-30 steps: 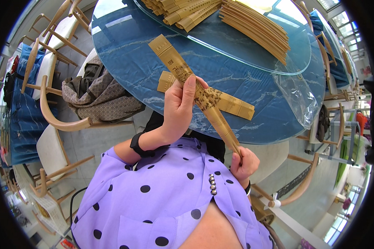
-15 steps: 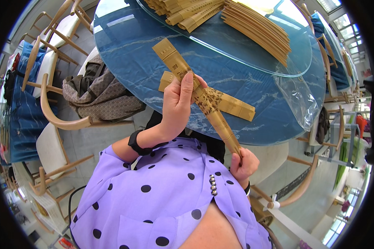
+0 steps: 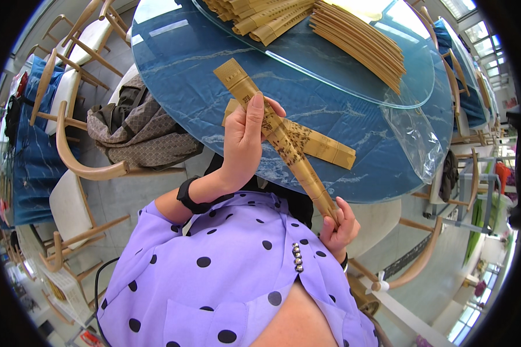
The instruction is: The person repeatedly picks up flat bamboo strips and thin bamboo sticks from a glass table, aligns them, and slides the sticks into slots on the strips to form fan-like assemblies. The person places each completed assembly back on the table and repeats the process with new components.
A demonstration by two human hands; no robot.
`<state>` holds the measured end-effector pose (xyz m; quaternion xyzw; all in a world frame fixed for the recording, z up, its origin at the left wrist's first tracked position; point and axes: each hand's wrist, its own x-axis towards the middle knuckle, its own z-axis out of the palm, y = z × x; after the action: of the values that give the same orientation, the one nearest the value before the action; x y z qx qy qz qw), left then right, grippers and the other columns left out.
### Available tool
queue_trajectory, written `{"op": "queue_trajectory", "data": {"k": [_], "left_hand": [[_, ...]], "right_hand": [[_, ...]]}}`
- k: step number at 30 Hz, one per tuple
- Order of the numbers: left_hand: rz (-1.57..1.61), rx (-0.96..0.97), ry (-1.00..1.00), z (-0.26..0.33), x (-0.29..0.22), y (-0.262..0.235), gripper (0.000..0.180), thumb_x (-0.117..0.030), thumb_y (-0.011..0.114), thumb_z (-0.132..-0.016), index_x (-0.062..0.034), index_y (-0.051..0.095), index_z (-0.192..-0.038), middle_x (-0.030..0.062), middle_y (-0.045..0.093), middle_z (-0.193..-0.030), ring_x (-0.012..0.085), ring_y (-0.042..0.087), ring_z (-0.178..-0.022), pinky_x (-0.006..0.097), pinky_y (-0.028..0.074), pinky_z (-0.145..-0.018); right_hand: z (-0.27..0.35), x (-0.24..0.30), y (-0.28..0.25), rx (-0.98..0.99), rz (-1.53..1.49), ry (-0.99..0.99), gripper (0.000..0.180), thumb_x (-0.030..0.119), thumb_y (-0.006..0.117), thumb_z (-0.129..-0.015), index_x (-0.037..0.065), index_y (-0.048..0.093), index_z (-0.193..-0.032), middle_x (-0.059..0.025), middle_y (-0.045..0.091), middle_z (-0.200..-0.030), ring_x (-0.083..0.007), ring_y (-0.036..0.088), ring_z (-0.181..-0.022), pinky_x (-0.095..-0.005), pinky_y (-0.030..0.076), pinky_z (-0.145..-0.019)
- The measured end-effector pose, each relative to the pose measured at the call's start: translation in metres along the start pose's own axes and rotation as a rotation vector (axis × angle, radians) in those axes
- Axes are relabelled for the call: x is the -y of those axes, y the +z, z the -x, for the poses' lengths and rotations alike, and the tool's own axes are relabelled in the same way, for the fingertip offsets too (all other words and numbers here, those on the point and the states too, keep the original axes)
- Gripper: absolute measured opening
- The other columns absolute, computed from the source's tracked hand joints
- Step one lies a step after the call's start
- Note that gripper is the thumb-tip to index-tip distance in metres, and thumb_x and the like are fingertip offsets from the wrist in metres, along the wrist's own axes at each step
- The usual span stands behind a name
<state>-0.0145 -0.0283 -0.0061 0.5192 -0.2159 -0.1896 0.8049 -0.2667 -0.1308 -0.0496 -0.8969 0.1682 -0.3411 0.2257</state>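
left hand [image 3: 243, 139] is pinching the tan printed strip [image 3: 298, 165] near the middle of the frame, thumb on top; right hand [image 3: 340, 228] has its lower end, fingers loosely curled; another strip [image 3: 330, 150] crosses behind on the blue table [image 3: 182, 87]; loose pile [image 3: 263, 20] and neat stack [image 3: 362, 46] up top; clear plastic bag [image 3: 414, 139] toward the right
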Motion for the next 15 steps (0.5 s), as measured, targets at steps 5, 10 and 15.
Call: {"op": "queue_trajectory", "data": {"k": [5,10,15], "left_hand": [[-0.036,0.016,0.001,0.01,-0.003,0.01,0.044,-0.038,0.039,-0.112,-0.0044,0.063,-0.096,-0.0029,0.057,-0.081,0.0005,0.044,-0.066,0.019,0.036,-0.057],[0.007,0.027,-0.047,0.011,-0.003,0.007,0.047,-0.039,0.036,-0.112,-0.0044,0.064,-0.099,-0.0035,0.057,-0.079,0.0005,0.041,-0.065,0.019,0.034,-0.058],[0.001,0.026,-0.012,0.006,-0.004,0.003,0.05,-0.041,0.034,-0.113,-0.0045,0.065,-0.099,-0.0037,0.057,-0.078,0.0006,0.041,-0.065,0.019,0.033,-0.058]], "right_hand": [[0.0,-0.001,0.005,-0.056,-0.007,-0.036,0.056,0.044,0.054,-0.104,-0.007,0.056,-0.128,-0.0068,0.057,-0.063,-0.0217,0.054,-0.048,-0.0331,0.042,-0.047],[-0.007,0.001,0.007,-0.104,0.032,-0.089,0.059,0.047,0.051,-0.105,-0.007,0.057,-0.128,-0.0059,0.057,-0.063,-0.0215,0.054,-0.048,-0.033,0.043,-0.047],[0.001,-0.003,0.007,-0.057,-0.003,-0.054,0.061,0.049,0.048,-0.106,-0.008,0.057,-0.127,-0.0053,0.056,-0.062,-0.0207,0.053,-0.048,-0.0329,0.042,-0.047]]}}
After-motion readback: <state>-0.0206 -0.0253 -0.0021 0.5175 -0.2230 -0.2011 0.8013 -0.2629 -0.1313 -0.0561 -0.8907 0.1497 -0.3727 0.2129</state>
